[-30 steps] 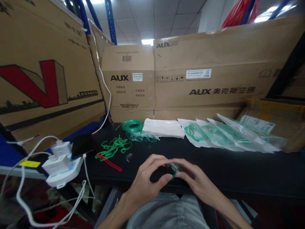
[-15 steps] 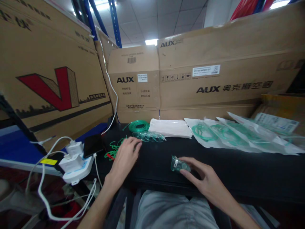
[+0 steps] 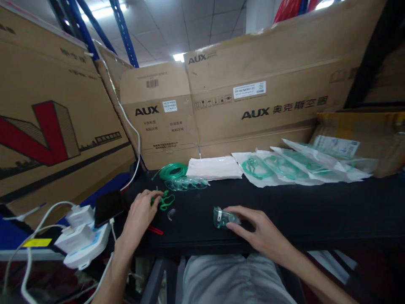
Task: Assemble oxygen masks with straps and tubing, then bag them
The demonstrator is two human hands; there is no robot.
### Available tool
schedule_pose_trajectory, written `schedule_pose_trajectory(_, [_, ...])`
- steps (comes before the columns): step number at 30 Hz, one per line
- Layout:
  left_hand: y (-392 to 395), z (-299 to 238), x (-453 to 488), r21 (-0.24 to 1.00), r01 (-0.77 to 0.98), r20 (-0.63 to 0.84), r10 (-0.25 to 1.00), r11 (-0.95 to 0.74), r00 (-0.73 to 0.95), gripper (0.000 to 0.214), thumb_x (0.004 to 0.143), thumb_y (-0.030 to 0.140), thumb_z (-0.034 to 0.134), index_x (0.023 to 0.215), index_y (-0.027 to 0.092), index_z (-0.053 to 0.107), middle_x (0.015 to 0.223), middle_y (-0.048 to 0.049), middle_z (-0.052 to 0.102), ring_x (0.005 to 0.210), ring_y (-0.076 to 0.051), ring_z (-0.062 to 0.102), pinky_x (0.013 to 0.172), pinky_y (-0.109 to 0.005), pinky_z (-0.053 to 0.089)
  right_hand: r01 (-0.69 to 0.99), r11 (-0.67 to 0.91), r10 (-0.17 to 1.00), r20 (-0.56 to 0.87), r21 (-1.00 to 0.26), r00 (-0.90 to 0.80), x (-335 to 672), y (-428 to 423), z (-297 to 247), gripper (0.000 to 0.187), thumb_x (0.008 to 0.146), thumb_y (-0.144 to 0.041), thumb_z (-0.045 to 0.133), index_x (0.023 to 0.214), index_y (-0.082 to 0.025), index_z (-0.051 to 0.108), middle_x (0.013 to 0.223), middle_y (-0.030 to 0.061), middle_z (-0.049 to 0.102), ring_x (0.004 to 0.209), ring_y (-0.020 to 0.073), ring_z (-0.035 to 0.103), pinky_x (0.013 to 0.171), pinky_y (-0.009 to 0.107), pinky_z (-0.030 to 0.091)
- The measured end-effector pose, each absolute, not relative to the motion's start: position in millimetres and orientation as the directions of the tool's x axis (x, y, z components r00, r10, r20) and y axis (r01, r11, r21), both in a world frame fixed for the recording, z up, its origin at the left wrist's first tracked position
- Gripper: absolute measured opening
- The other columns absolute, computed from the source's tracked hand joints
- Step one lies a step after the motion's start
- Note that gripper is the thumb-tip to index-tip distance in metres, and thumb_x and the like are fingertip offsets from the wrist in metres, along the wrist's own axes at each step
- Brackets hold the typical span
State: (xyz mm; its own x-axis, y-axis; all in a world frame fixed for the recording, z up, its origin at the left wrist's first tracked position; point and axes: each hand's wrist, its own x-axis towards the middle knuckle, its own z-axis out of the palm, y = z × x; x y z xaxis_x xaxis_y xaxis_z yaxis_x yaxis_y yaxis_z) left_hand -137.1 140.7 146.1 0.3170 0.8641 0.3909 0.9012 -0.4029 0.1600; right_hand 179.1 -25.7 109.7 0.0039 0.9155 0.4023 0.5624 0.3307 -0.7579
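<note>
My right hand (image 3: 253, 226) pinches a small translucent green oxygen mask (image 3: 221, 217) with a white metal nose clip, just above the black table. My left hand (image 3: 142, 213) is at the left, its fingers closed on a tangle of green elastic straps (image 3: 166, 202); the fingertips are partly hidden. Close by lies a small clear curved piece (image 3: 171, 214), with a red strip (image 3: 155, 230) nearer the table edge. A row of nested clear green masks (image 3: 186, 183) rests behind, beside a coil of green tubing (image 3: 172, 171).
A stack of white pouches (image 3: 215, 167) lies at the back. Right of it, several packed pouches (image 3: 256, 169) with green tubing overlap. A white power strip (image 3: 87, 249) with chargers and a black phone (image 3: 109, 204) sit left. Cardboard (image 3: 218, 122) walls the back.
My left hand has moved onto the green straps, and the red strip and clear piece now show. The view has turned right. My right hand still holds the mask.
</note>
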Motion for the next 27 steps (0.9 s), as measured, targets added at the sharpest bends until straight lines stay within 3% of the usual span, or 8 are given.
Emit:
schedule_pose_trajectory(3, [146.5,140.2,-140.0,0.171,0.892,0.363,0.868,-0.419,0.338,0.037,0.095,0.029,0.047,0.116,0.023,0.077,0.111,-0.0102,0.071,0.106,-0.03,0.065,0.097,-0.041,0.048,0.553,0.331,0.914,0.406,-0.764,0.015,179.2,-26.0,109.4,0.028,0.092,-0.038,0.07,0.115,-0.023,0.076,0.108,0.0048,0.08,0.093,0.0237,0.072,0.087,0.034,0.054])
schedule_pose_trajectory(9, [148.3,142.4,-142.3,0.223,0.872,0.411,0.853,-0.436,0.322,0.028,0.091,0.028,0.053,0.097,0.024,0.08,0.102,-0.0076,0.072,0.099,-0.027,0.067,0.089,-0.035,0.05,0.536,0.342,0.913,0.408,-0.772,0.005,178.6,-26.9,112.7,0.027,0.092,-0.038,0.071,0.114,-0.024,0.076,0.109,0.004,0.08,0.091,0.0223,0.072,0.086,0.032,0.055])
schedule_pose_trajectory(13, [146.4,167.6,-133.8,0.304,0.879,0.565,0.812,-0.367,0.144,0.03,0.093,0.035,0.054,0.101,0.024,0.081,0.1,-0.0074,0.073,0.091,-0.027,0.068,0.08,-0.034,0.05,0.533,0.348,0.912,0.41,-0.772,-0.003,179.4,-26.5,111.9,0.028,0.092,-0.038,0.07,0.115,-0.023,0.076,0.111,0.0049,0.08,0.093,0.023,0.073,0.088,0.033,0.056])
schedule_pose_trajectory(18, [154.8,206.2,-114.2,0.453,0.824,0.734,0.667,-0.341,-0.128,0.045,0.101,0.046,0.044,0.121,0.019,0.074,0.099,-0.0072,0.078,0.093,-0.026,0.073,0.09,-0.036,0.053,0.537,0.348,0.914,0.407,-0.768,-0.011,180.0,-26.4,110.6,0.029,0.093,-0.04,0.069,0.116,-0.024,0.076,0.114,0.0053,0.08,0.096,0.0239,0.073,0.089,0.034,0.055])
schedule_pose_trajectory(22, [160.0,233.5,-90.6,0.506,0.618,0.8,0.596,-0.602,-0.075,0.041,0.099,0.047,0.052,0.126,0.023,0.071,0.114,-0.0051,0.079,0.105,-0.022,0.073,0.097,-0.034,0.055,0.547,0.341,0.915,0.404,-0.765,-0.005,180.5,-27.1,110.6,0.029,0.092,-0.04,0.07,0.116,-0.025,0.075,0.112,0.0035,0.08,0.094,0.0231,0.073,0.088,0.033,0.054])
schedule_pose_trajectory(27, [143.9,268.5,-51.0,0.496,0.232,0.843,0.528,-0.837,0.102,0.037,0.094,0.022,0.057,0.13,0.018,0.066,0.128,-0.0076,0.074,0.12,-0.021,0.068,0.11,-0.038,0.051,0.544,0.338,0.914,0.405,-0.768,0.004,179.8,-27.4,112.3,0.028,0.092,-0.037,0.071,0.117,-0.025,0.075,0.112,0.003,0.08,0.095,0.0228,0.072,0.088,0.032,0.053])
